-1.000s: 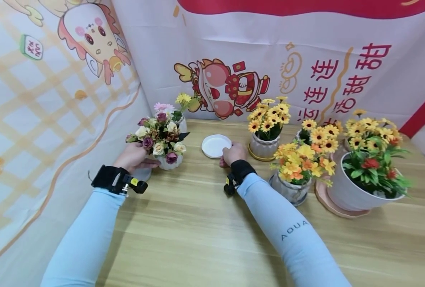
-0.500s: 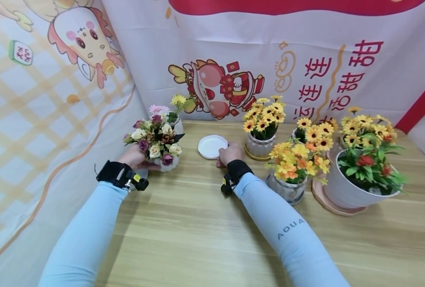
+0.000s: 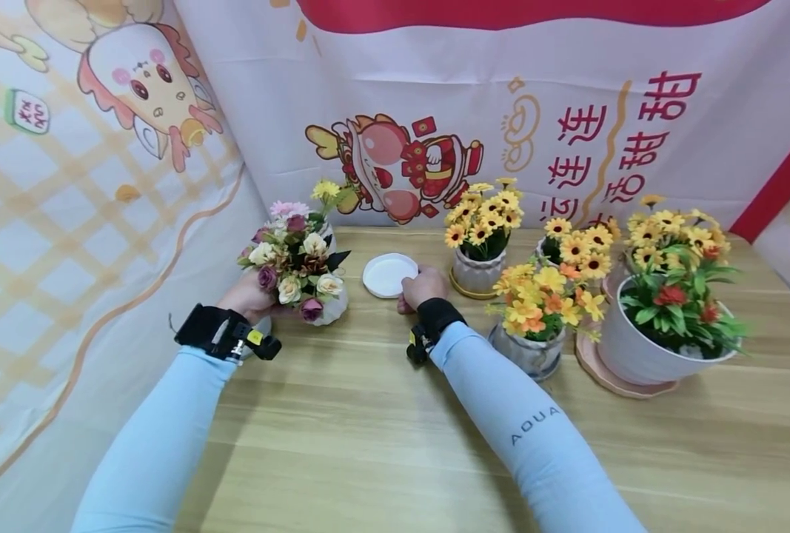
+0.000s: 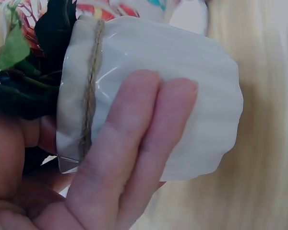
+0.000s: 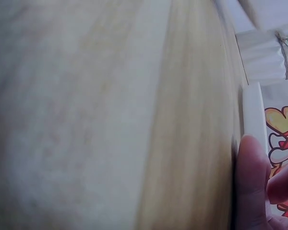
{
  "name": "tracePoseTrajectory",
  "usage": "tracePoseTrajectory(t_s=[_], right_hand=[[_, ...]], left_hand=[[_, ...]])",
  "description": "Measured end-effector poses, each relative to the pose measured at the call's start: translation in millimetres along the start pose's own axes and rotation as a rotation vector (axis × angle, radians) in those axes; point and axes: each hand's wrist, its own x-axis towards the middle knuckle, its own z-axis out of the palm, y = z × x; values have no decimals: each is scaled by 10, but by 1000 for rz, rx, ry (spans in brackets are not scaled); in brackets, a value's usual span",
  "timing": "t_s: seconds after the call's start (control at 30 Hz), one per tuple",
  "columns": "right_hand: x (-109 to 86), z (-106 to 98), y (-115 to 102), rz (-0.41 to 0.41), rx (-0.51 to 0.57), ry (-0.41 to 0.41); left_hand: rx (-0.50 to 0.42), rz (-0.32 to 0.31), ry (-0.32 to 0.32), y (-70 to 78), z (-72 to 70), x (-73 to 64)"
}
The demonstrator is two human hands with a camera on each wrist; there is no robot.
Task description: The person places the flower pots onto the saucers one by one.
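My left hand (image 3: 251,296) grips a white ribbed flowerpot (image 4: 168,110) with twine round its neck. Purple and cream roses (image 3: 295,259) fill this pot and hide part of the hand in the head view. In the left wrist view two fingers (image 4: 129,115) lie along the pot's side. Further right, a shallow white saucer (image 3: 388,275) lies on the table, its near right rim pinched by my right hand (image 3: 425,289). The right wrist view shows a thumb (image 5: 252,167) at the saucer's rim (image 5: 253,110). A gap separates the flowerpot from the saucer.
Behind the roses stands a pot of pink and yellow flowers (image 3: 324,194). Several yellow-flowered pots, one on a yellow saucer (image 3: 468,291), and a large white planter (image 3: 641,344) crowd the right side. A pale round object (image 3: 258,334) sits partly hidden under my left wrist. Printed cloth walls border the table.
The flowerpot in my left hand has shifted a little to the right, closer to the saucer. My right hand keeps its pinch on the saucer. The head view has turned slightly.
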Motion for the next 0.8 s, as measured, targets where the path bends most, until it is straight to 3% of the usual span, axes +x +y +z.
tracePoseTrajectory(t_s=[0.13, 0.23, 0.4, 0.6, 0.8], right_hand=[[3, -20, -5, 2, 17, 1], [5, -27, 1, -5, 40, 4], [8, -26, 32, -56, 65, 7], [26, -31, 76, -78, 65, -21], [77, -30, 121, -93, 75, -47]], left_hand=[[-31, 53, -86, 184, 253, 59], [-65, 21, -141, 342, 442, 166], [-60, -33, -151, 512, 706, 424], [-30, -72, -137, 549, 890, 708], [-49, -101, -134, 513, 989, 888]])
